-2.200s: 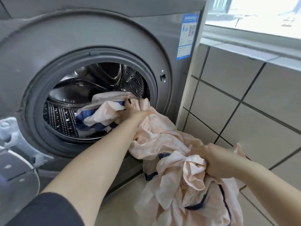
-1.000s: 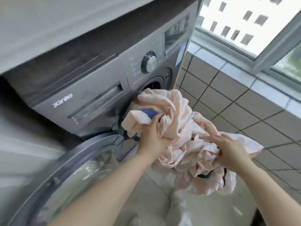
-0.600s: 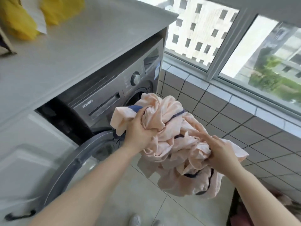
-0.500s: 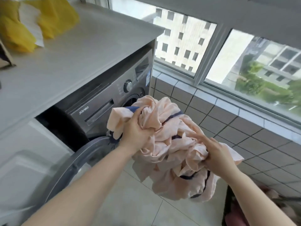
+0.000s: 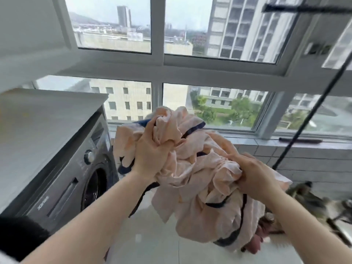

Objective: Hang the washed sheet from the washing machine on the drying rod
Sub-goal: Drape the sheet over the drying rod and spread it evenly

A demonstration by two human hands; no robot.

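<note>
Crumpled peach fabric sheet with navy trim (image 5: 200,187) bunched in mid-air before the white-framed window (image 5: 158,69), right of the grey front-loading washing machine (image 5: 66,178). Left hand (image 5: 152,153) has its fingers curled into the upper folds; right hand (image 5: 253,176) clenches the lower folds. Dark drying rod (image 5: 304,8) overhead at far right, well apart. Thin dark slanted pole (image 5: 314,111) stands beside the bundle.

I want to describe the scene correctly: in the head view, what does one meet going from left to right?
Grey front-loading washing machine → left hand → crumpled peach sheet with dark blue trim → right hand → thin dark slanted pole.
</note>
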